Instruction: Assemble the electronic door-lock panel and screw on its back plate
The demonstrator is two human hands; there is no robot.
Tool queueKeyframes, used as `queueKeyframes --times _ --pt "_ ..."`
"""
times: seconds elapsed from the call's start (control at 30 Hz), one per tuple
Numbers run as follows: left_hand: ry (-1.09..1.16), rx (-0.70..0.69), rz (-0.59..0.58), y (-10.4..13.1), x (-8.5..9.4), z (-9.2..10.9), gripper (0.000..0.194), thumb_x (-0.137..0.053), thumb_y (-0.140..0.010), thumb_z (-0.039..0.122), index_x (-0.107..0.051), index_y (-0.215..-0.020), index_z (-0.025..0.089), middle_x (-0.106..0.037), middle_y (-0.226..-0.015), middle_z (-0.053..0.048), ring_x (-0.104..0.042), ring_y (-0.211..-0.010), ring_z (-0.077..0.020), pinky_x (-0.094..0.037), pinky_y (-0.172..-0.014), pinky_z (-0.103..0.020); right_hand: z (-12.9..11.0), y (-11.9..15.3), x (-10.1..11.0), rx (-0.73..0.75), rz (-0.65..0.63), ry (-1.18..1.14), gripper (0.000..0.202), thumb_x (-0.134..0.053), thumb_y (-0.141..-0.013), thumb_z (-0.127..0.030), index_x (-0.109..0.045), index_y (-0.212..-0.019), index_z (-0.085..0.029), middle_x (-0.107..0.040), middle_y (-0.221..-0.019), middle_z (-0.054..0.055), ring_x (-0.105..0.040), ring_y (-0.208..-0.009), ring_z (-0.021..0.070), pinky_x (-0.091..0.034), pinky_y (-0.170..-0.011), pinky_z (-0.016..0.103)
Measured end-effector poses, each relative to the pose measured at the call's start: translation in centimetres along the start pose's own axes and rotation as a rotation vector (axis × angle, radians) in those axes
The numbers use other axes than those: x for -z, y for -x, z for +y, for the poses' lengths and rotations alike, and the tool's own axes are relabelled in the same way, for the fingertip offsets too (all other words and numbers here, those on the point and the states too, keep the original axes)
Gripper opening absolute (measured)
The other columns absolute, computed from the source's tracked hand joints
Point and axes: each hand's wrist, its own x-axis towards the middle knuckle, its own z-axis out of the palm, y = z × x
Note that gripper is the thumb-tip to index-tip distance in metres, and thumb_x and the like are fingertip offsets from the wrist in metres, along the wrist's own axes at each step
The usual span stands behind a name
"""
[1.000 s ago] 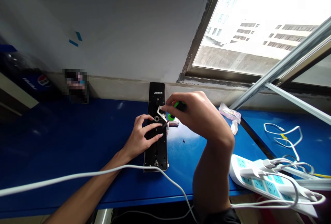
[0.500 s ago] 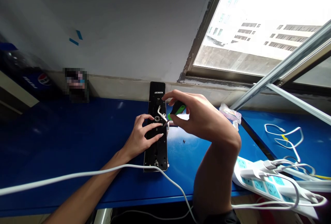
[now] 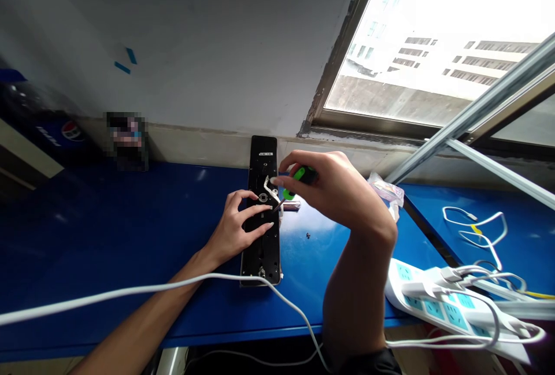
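A long black panel [image 3: 263,253], with small screws, holes and a white label near its top, lies on the blue table. My left hand [image 3: 238,222] rests over its left side, fingers spread and fingertips on its surface. In my right hand [image 3: 327,187] is a screwdriver [image 3: 299,182] with a green and black handle. Its shaft slants down to the panel's right side, beside my left fingertips; the exact tip contact is hard to make out. A white wire [image 3: 269,189] crosses the panel near the tip. Several tiny dark screws [image 3: 308,236] lie to the right.
A metallic object [image 3: 291,205] lies just right of the panel. A white cable [image 3: 130,292] runs across the front. At right are a power strip [image 3: 427,294] with plugs, a coiled cable [image 3: 481,233], a plastic packet [image 3: 387,190] and a metal frame. A Pepsi bottle [image 3: 56,132] stands far left.
My right hand has turned and its fingers have shifted on the screwdriver handle, which tilts more to the right. The metallic object shows more. My left hand stays on the panel.
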Motion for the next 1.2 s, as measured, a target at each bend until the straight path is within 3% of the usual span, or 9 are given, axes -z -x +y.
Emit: queueKeyframes --times 0.17,0.33,0.43,0.5,0.7,0.87,1.0,1.07,1.2 --pt "0.001 0.000 0.003 -0.01 -0.05 -0.02 0.032 -0.081 -0.093 0.034 -0.077 -0.125 0.030 -0.056 -0.131 -0.008 -0.050 -0.127 -0.0309 -0.051 -0.112 -0.054 0.14 0.11 0.21 0.111 -0.062 -0.078 0.044 -0.068 -0.086 -0.009 -0.069 -0.127 -0.023 -0.078 -0.101 0.001 -0.069 -0.085 0.0146 -0.049 -0.073 0.027" --pt "0.002 -0.009 0.005 0.00 -0.08 -0.09 0.031 -0.081 -0.093 0.035 -0.077 -0.124 0.030 -0.056 -0.131 -0.008 -0.050 -0.128 -0.0312 -0.051 -0.113 -0.055 0.41 -0.03 0.04 0.007 -0.004 -0.058 0.015 -0.070 -0.097 -0.033 -0.075 -0.104 -0.021 -0.077 -0.085 0.001 -0.067 -0.070 0.0139 -0.046 -0.065 0.028" --pt "0.001 -0.011 0.011 -0.01 -0.12 -0.12 0.031 -0.080 -0.094 0.035 -0.077 -0.124 0.029 -0.056 -0.130 -0.008 -0.050 -0.127 -0.0313 -0.051 -0.112 -0.055 0.48 -0.19 -0.03 0.069 -0.014 -0.076 0.018 -0.064 -0.097 -0.020 -0.075 -0.111 -0.022 -0.076 -0.085 -0.001 -0.064 -0.070 0.0120 -0.045 -0.065 0.026" --pt "0.003 -0.013 0.018 -0.02 -0.15 -0.12 0.031 -0.081 -0.093 0.035 -0.077 -0.123 0.028 -0.056 -0.130 -0.008 -0.050 -0.127 -0.0313 -0.051 -0.112 -0.054 0.46 -0.25 0.00 0.155 -0.044 -0.107 0.037 -0.067 -0.089 -0.011 -0.071 -0.124 -0.022 -0.077 -0.096 0.000 -0.066 -0.079 0.0125 -0.047 -0.069 0.025" --pt "0.004 -0.002 0.007 -0.06 -0.08 0.03 0.031 -0.080 -0.094 0.035 -0.077 -0.124 0.030 -0.056 -0.130 -0.008 -0.050 -0.128 -0.0306 -0.050 -0.114 -0.053 0.39 -0.31 -0.05 0.080 0.005 -0.072 0.016 -0.067 -0.099 -0.032 -0.077 -0.103 -0.021 -0.077 -0.088 0.002 -0.067 -0.074 0.0138 -0.047 -0.069 0.027" --pt "0.006 0.017 -0.002 -0.06 0.01 0.20 0.030 -0.080 -0.093 0.036 -0.078 -0.123 0.031 -0.057 -0.130 -0.008 -0.051 -0.128 -0.0308 -0.050 -0.114 -0.053 0.36 -0.05 0.09 0.182 -0.059 -0.110 0.036 -0.068 -0.091 -0.015 -0.072 -0.126 -0.023 -0.079 -0.102 0.002 -0.069 -0.081 0.0146 -0.050 -0.072 0.026" --pt "0.012 0.028 -0.015 0.00 0.10 0.28 0.032 -0.080 -0.094 0.035 -0.077 -0.125 0.031 -0.055 -0.132 -0.008 -0.050 -0.130 -0.0305 -0.048 -0.117 -0.053 0.32 -0.08 0.11 0.120 -0.005 -0.075 0.015 -0.069 -0.097 -0.031 -0.078 -0.105 -0.021 -0.079 -0.091 0.002 -0.069 -0.076 0.0145 -0.050 -0.069 0.028" --pt "0.011 0.028 -0.020 0.01 0.12 0.29 0.032 -0.080 -0.094 0.036 -0.077 -0.125 0.031 -0.055 -0.131 -0.008 -0.049 -0.130 -0.0308 -0.049 -0.116 -0.054 0.35 -0.10 0.14 0.122 0.003 -0.061 0.015 -0.065 -0.098 -0.026 -0.078 -0.104 -0.021 -0.078 -0.088 0.001 -0.068 -0.073 0.0136 -0.049 -0.068 0.027" --pt "0.010 0.011 -0.009 0.00 0.09 0.24 0.030 -0.080 -0.094 0.036 -0.078 -0.124 0.029 -0.056 -0.131 -0.008 -0.049 -0.130 -0.0305 -0.049 -0.115 -0.053 0.49 -0.04 0.34 0.190 -0.069 -0.116 0.038 -0.068 -0.088 -0.015 -0.072 -0.125 -0.022 -0.079 -0.102 0.003 -0.072 -0.085 0.0161 -0.052 -0.073 0.027"
